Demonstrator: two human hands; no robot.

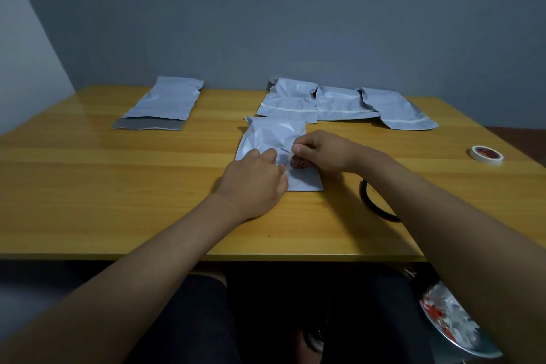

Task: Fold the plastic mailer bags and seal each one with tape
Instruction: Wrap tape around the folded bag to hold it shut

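A grey folded mailer bag lies in the middle of the wooden table. My right hand grips a small dark tape roll just above the bag's near half. My left hand rests on the bag's left side, with thumb and fingers curled at what looks like the free end of the tape next to the roll. The bag's near-left corner is hidden under my left hand.
Three overlapping grey bags lie at the back right. An unfolded bag with its dark flap open lies at the back left. A white tape roll sits at the right edge. A black curved object lies by my right forearm.
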